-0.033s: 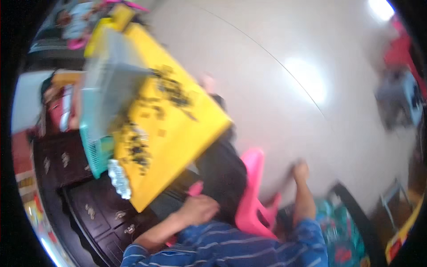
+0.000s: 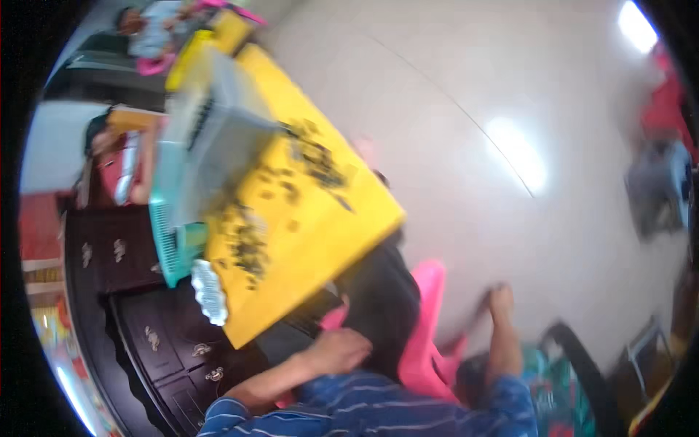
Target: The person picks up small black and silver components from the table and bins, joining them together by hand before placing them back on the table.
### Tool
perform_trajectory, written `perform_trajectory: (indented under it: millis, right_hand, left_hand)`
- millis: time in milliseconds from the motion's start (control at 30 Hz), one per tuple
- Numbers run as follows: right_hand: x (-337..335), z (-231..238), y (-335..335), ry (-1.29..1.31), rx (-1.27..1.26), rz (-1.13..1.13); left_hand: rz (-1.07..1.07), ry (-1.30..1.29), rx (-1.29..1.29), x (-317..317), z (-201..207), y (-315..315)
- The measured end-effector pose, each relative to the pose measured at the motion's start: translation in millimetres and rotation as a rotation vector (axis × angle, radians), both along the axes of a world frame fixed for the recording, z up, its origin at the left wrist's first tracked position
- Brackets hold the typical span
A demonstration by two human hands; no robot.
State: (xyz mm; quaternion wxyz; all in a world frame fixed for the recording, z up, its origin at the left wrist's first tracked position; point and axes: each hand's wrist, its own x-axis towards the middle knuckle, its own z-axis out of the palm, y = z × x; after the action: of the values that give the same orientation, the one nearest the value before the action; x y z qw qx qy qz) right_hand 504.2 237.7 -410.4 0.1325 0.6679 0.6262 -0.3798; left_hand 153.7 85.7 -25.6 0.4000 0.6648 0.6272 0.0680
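Curled fingers show on my left hand, which is low in front of my striped shirt beside a pink plastic piece. What it may hold is hidden. My right hand, out to the right over the floor, looks closed in a fist; blur hides anything inside it. Between the hands stands a pink plastic chair. Neither hand touches the yellow tabletop ahead on the left. Scattered small dark pieces lie on it, with a grey translucent bin at its left side.
A teal basket and a silvery crinkled packet edge the table's left. Dark wooden drawers stand beyond them. Another person sits at far left. A teal bag is at lower right; pale floor stretches ahead.
The whole view has swung a little, so the table, drawers and chair appear farther right and mostly lower. Both my hands sit slightly lower and to the right in the picture.
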Motion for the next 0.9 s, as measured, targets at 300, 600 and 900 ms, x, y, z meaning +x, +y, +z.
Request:
perform_trajectory:
  millis: [300, 600, 900]
  right_hand:
    - [-26, 42, 46, 0.134, 0.481, -0.045]
    - [-129, 322, 156, 1.159, 0.223, -0.229]
    - [-230, 512, 9, 1.481, -0.765, 0.289]
  left_hand:
    - [-0.007, -0.089, 0.154, -1, -6, -17]
    - [0.308, -0.073, 0.596, -28, 88, 3]
    - [0.536, -0.254, 0.952, -34, 167, -16]
